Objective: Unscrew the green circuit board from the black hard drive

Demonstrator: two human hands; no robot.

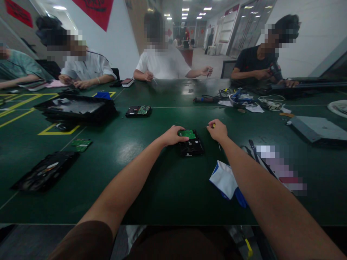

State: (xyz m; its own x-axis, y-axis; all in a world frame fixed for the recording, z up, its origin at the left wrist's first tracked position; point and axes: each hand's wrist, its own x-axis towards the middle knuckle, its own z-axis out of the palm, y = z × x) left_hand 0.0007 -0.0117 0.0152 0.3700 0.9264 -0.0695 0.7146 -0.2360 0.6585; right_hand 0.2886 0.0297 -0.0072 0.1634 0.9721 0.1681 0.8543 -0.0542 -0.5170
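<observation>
Long green table (162, 195); white walls (121, 43); ceiling lights (185, 9) lit.

Head-worn camera, faces forward and down, near hard drive (191, 142) on table (151, 180)

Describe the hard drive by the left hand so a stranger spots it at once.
On the dark green table, look at the near middle, between the wearer's forearms. A black hard drive lies there, green circuit board on top, the left hand holding its far corner. The similar drive farther back left has no hand on it.
</observation>
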